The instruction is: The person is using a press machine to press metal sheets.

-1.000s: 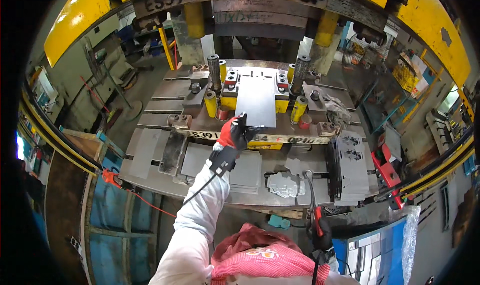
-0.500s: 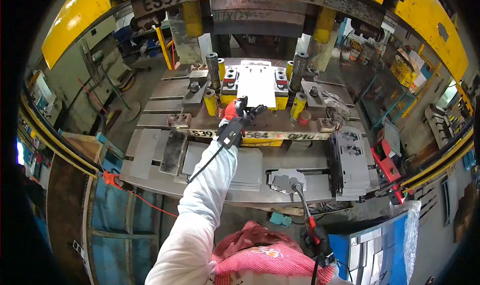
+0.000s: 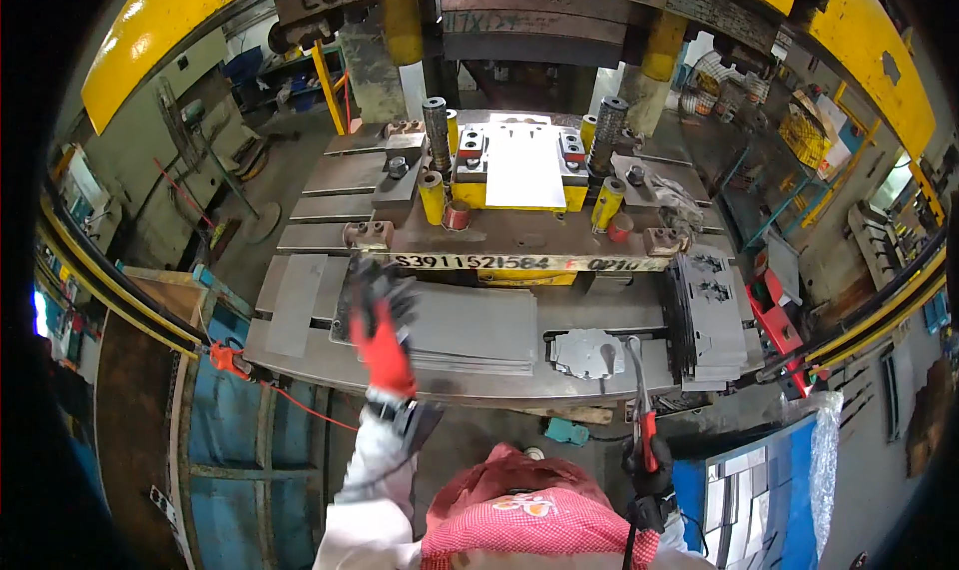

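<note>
My left hand (image 3: 380,332), in a red and black glove, hovers blurred above the left end of a stack of flat grey metal sheets (image 3: 479,320); its fingers look spread and nothing shows in them. Low on the right, my right hand (image 3: 649,472), black-gloved, is closed round the red grip of a hand tool (image 3: 642,395) with a slim metal shaft and bent tip. That tip stands just beside a grey metal piece with a notched outline (image 3: 584,354) on the press bed. A bright flat sheet (image 3: 524,178) lies on the die (image 3: 470,192) between the guide posts.
Notched metal plates (image 3: 711,320) are stacked at the bed's right. Dark guide posts (image 3: 436,135) and yellow cylinders (image 3: 432,198) flank the die. The yellow press frame (image 3: 165,40) arches overhead. An orange-red device (image 3: 228,358) with a cable is at the left corner; a blue board (image 3: 779,500) stands lower right.
My left hand has drawn back from the bright sheet on the die to the grey stack. The tool in my right hand has moved off the notched piece, to its right.
</note>
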Tool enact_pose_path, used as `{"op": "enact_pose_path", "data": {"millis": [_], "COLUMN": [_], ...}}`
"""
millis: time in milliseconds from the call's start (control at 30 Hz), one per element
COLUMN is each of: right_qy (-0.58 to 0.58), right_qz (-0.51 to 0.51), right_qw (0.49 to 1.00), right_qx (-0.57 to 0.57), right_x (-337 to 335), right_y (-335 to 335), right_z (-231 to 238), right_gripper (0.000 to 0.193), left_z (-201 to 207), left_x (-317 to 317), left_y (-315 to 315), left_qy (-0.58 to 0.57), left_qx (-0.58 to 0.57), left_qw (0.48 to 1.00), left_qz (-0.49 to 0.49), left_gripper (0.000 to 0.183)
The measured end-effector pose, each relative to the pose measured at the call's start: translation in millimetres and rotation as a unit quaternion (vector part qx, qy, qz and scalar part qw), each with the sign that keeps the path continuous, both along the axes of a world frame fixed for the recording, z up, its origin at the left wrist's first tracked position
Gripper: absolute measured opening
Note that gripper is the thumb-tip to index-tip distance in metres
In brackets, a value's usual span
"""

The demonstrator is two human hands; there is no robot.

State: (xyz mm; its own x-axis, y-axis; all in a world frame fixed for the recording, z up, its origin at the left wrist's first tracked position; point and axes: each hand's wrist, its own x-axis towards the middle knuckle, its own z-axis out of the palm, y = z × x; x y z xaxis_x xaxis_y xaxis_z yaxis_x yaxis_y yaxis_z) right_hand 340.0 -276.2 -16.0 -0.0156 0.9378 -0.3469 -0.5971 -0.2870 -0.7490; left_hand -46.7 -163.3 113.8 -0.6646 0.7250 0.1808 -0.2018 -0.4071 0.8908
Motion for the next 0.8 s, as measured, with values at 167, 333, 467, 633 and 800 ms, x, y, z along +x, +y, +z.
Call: {"op": "enact_pose_path", "data": {"millis": [167, 333, 467, 633, 800], "right_qy": [-0.010, -0.005, -0.011, -0.019, -0.048], "right_qz": [0.058, 0.042, 0.011, -0.046, -0.061], "right_qw": [0.997, 0.999, 0.999, 0.995, 0.993], "right_qx": [-0.039, -0.016, -0.045, -0.081, -0.087], "right_x": [-11, -44, -53, -37, -40], "right_y": [-1, -5, -22, -49, -54], "right_z": [11, 22, 18, -10, -6], "right_gripper": [0.043, 0.046, 0.049, 0.049, 0.046], "left_z": [-108, -201, -194, -187, -180], "left_x": [-110, -156, -147, -144, -141], "left_y": [-89, -123, -119, -120, -119], "left_qy": [0.236, 0.610, 0.610, 0.621, 0.628], "left_qx": [-0.101, -0.349, -0.392, -0.391, -0.415], "left_qw": [0.909, 0.686, 0.657, 0.652, 0.633], "left_qz": [0.328, 0.189, 0.205, 0.189, 0.182], "left_gripper": [0.047, 0.053, 0.047, 0.049, 0.055]}}
